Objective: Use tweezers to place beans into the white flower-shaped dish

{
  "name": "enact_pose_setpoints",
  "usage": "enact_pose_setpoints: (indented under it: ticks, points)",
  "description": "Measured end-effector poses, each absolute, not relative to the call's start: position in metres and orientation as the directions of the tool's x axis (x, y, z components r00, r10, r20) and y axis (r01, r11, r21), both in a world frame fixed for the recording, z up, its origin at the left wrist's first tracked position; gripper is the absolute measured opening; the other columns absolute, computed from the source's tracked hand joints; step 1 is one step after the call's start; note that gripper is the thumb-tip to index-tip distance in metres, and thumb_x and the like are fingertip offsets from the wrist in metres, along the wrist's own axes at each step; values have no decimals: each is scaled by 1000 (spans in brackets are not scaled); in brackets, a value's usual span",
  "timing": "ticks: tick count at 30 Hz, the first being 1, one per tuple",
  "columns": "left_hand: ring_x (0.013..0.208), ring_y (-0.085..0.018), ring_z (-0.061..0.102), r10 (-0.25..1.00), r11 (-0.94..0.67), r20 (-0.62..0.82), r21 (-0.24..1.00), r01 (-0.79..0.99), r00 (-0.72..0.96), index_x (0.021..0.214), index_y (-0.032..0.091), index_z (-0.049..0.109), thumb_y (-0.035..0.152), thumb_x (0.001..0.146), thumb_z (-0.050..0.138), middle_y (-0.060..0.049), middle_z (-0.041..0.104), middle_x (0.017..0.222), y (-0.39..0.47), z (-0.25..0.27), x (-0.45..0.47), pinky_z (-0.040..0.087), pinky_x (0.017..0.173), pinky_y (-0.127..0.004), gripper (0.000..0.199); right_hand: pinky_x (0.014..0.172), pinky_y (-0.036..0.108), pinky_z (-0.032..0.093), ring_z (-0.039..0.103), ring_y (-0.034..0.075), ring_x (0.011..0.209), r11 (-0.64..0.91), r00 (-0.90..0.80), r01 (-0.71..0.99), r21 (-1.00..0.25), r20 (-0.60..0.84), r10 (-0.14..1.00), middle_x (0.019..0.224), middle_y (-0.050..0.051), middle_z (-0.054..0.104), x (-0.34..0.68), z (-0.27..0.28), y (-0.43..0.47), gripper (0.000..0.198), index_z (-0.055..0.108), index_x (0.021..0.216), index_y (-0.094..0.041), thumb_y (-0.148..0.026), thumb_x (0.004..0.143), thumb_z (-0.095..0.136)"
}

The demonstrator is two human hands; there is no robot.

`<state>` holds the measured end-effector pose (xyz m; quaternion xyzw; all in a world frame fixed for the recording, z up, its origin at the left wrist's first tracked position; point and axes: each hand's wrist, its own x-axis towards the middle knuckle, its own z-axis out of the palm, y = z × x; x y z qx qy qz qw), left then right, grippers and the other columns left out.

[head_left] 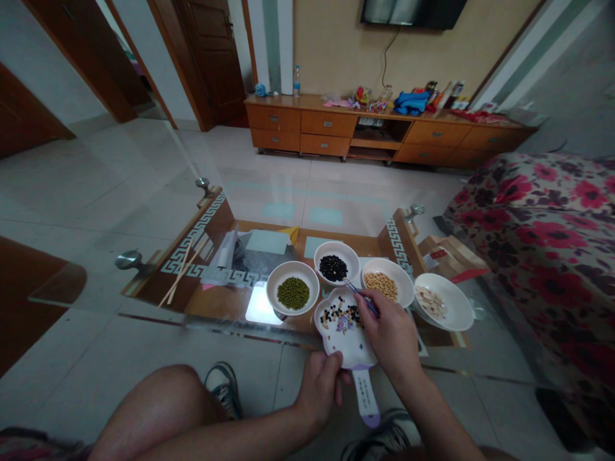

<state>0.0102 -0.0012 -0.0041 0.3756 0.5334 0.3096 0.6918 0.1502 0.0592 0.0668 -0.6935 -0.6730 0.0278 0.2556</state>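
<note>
My left hand (323, 379) grips the near edge of a white, scalloped, paddle-shaped plate (353, 346) with a purple rim and a printed handle. Mixed black and pale beans (342, 316) lie scattered on it. In my right hand (391, 330) is a pair of tweezers (361, 297), held in a pinch, tips at the near rim of the bowl of black beans (333, 267). Whether the tips hold a bean is too small to tell. Around the plate stand bowls of green beans (293, 293), yellow soybeans (381, 285) and pale flat pieces (431, 302).
The bowls stand on a glass-topped coffee table (158, 288). Wooden chopsticks (181, 275) lie crossed at its left; papers (230, 256) show beneath the glass. A paper bag (454, 256) and a floral-covered sofa (542, 224) are at the right. A long wooden cabinet (327, 125) stands behind.
</note>
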Motion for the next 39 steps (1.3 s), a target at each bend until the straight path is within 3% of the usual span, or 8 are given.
enact_pose_setpoints:
  ticks: [13,16,19,25,30,34,39]
  points:
    - [38,-14,37,815,543,-530,840,14,235,48,24,54,71,81,34,-5,47,43,-1,9,8,30,47,-31,61,65,26,43,66,18,71,7,144,915,-404,342,929,83,6,73,159,74,60,33,69,99,-20,-44,93,48]
    - [40,-15,39,807,550,-542,834,32,234,48,25,55,71,82,34,-6,52,47,-2,9,8,32,48,-32,61,62,26,42,66,18,67,-88,262,901,-424,372,890,79,6,73,172,81,63,34,70,97,-20,-47,91,50]
    - [41,-16,40,807,548,-539,836,35,243,50,26,56,74,81,33,-7,53,48,-2,6,8,32,47,-33,61,59,27,38,64,20,63,-246,375,901,-356,357,855,69,6,70,181,90,64,33,71,93,-20,-47,88,52]
    - [39,-13,39,819,542,-527,840,-5,226,51,23,55,73,80,36,-5,50,45,-3,2,10,28,44,-30,61,54,28,33,60,20,56,-371,434,892,-259,259,863,67,5,69,187,95,64,28,72,90,-23,-44,86,54]
    - [34,-10,36,823,536,-516,844,-26,238,52,17,56,76,78,36,-1,45,40,-3,-5,11,25,41,-26,67,57,27,37,63,19,61,-202,304,926,-318,314,899,69,6,70,181,89,71,33,72,93,-21,-46,88,52]
    - [34,-10,38,832,524,-504,851,-29,232,53,17,57,72,79,36,-1,46,41,-4,-9,11,26,41,-25,65,68,27,42,67,19,77,23,110,922,-386,318,942,87,8,74,165,89,82,33,72,97,-20,-42,91,49]
    - [33,-10,37,826,536,-514,843,-40,229,51,17,56,73,77,36,0,44,39,-2,-5,12,26,41,-25,65,75,29,40,64,20,80,66,21,936,-345,241,970,84,7,73,143,92,96,27,72,89,-20,-35,91,51]
